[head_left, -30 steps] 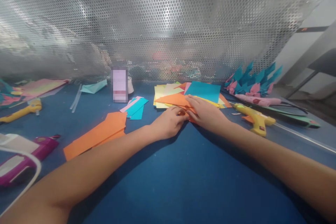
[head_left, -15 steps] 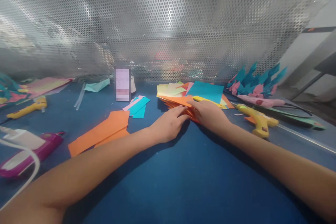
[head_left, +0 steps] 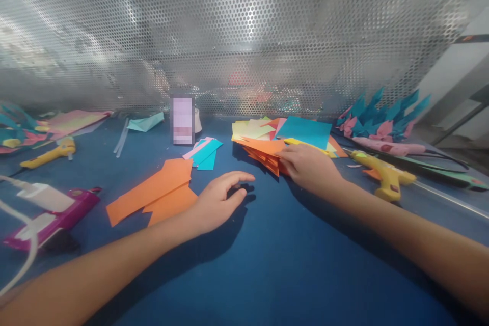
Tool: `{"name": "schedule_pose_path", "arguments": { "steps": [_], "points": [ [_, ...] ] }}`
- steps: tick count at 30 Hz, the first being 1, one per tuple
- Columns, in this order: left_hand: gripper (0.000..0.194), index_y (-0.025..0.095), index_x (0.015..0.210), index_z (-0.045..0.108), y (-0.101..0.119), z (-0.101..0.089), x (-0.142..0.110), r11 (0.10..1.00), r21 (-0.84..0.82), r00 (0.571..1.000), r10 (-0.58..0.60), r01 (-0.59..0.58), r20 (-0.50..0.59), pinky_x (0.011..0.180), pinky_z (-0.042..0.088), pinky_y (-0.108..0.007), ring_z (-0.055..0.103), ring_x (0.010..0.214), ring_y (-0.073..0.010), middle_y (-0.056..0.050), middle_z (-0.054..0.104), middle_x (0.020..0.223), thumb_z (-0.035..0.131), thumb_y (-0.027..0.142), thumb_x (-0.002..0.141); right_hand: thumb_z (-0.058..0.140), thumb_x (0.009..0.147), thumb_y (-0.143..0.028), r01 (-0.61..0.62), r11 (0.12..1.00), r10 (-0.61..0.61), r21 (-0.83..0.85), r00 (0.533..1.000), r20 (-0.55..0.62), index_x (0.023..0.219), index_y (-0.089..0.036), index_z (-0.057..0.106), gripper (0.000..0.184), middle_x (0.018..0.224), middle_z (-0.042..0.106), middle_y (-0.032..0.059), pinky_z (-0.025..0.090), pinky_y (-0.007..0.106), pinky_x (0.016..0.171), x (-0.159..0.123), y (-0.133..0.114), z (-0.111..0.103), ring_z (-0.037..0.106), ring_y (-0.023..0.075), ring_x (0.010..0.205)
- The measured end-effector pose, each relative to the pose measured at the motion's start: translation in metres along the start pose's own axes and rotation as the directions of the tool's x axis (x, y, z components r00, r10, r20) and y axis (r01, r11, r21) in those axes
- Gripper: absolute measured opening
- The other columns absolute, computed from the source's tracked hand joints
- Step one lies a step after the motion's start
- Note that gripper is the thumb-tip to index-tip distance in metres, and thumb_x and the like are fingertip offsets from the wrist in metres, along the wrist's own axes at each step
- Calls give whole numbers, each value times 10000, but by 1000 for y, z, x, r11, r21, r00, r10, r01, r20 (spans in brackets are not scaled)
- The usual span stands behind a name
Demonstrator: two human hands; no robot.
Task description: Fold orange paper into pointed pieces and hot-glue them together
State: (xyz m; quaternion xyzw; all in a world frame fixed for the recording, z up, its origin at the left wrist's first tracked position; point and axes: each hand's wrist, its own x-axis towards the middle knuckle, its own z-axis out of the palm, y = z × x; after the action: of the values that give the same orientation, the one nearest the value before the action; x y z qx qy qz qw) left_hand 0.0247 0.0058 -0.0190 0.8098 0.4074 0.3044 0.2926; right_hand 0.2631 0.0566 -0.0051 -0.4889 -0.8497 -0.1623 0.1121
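Observation:
My right hand [head_left: 311, 167] grips the right end of a stack of folded orange paper [head_left: 263, 152], whose layers fan out at the near edge. Apart from the stack, over the blue table, my left hand [head_left: 221, 198] has thumb and forefinger spread with nothing between them. Left of that hand lie larger orange paper pieces [head_left: 156, 183], partly behind my forearm. Small blue paper strips [head_left: 208, 154] and a pink one lie just behind them. Beyond the stack are pale yellow sheets [head_left: 252, 130] and a blue sheet [head_left: 305, 131].
At right are a yellow glue gun [head_left: 387, 178], a pink tool [head_left: 389, 146] and blue-pink folded paper pieces [head_left: 385, 112]. A phone [head_left: 182, 119] stands at the back. A magenta power strip [head_left: 72, 216] with a white plug and another yellow glue gun [head_left: 53, 153] occupy the left. Perforated metal [head_left: 229, 35] closes the back.
My left hand has let go of the orange stack and moved left and nearer to me. My right hand stays at the stack. The view has shifted slightly.

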Motion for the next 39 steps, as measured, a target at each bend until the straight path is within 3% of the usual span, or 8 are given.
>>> {"name": "schedule_pose_path", "arguments": {
  "steps": [6, 9, 14, 20, 25, 30, 35, 39],
  "points": [
    [315, 163, 1207, 564, 2, -4, 24, 939, 308, 985, 121, -155, 127, 1101, 314, -450, 349, 1339, -243, -125, 339, 1467, 449, 204, 917, 347, 934, -170, -190, 979, 178, -73, 974, -140, 1300, -150, 518, 405, 905, 710, 116, 410, 285, 605, -2, -1, 1, 637, 228, 780],
    [345, 128, 1246, 532, -1, 1, 46, 884, 382, 959, 211, -270, 188, 1107, 306, -435, 310, 1359, -249, -147, 285, 1490, 446, 195, 918, 361, 904, -102, -151, 981, 135, -125, 983, -123, 1368, -214, 442, 484, 905, 712, 88, 385, 266, 549, -4, 2, 5, 638, 208, 729],
    [408, 85, 1315, 438, -10, 10, 61, 863, 419, 958, 235, -284, 165, 1106, 320, -430, 349, 1337, -231, -156, 417, 1415, 435, 196, 922, 427, 880, -83, 27, 996, -35, -81, 995, -93, 1228, -246, 584, 415, 1231, 600, 86, 424, 277, 647, -5, 5, 9, 630, 193, 843],
    [382, 123, 1262, 467, -10, 14, 53, 853, 426, 953, 260, -303, 158, 1107, 306, -462, 338, 1335, -256, -126, 471, 1368, 464, 146, 881, 476, 851, -89, 101, 995, -99, -24, 993, 66, 1007, -242, 709, 319, 1014, 659, 65, 408, 282, 651, -3, 8, 14, 616, 197, 821],
    [253, 185, 1096, 519, -6, 18, 48, 875, 306, 918, 305, -376, 256, 1069, 339, -474, 470, 1199, -217, -76, 552, 1213, 454, 106, 865, 456, 830, -55, 101, 995, -101, 8, 994, 48, 1000, -211, 708, 342, 999, 666, 75, 413, 293, 721, -4, 10, 18, 604, 211, 890],
    [161, 168, 983, 494, -9, 18, 58, 900, 272, 939, 309, -341, 153, 909, 477, -340, 534, 1025, -173, -84, 522, 1112, 436, 95, 853, 436, 834, -46, 82, 996, -82, 21, 997, 10, 965, -186, 684, 314, 998, 674, 67, 405, 281, 710, -5, 6, 14, 608, 201, 872],
    [240, 128, 1056, 545, -12, 23, 63, 840, 463, 957, 278, -284, 84, 944, 433, -430, 465, 1105, -249, -128, 484, 1160, 466, 109, 830, 414, 843, -49, -64, 997, 63, -40, 998, -23, 1105, -152, 605, 341, 813, 678, 80, 366, 266, 576, -6, 0, 11, 612, 201, 720],
    [180, 144, 953, 632, -10, 26, 61, 763, 605, 960, 279, -228, 11, 912, 411, -495, 429, 1093, -305, -130, 468, 1144, 488, 185, 852, 424, 843, -44, 84, 996, -85, 30, 996, 26, 1209, -189, 576, 422, 1051, 670, 87, 422, 286, 700, -4, 3, 16, 610, 209, 889]
  ]
}}
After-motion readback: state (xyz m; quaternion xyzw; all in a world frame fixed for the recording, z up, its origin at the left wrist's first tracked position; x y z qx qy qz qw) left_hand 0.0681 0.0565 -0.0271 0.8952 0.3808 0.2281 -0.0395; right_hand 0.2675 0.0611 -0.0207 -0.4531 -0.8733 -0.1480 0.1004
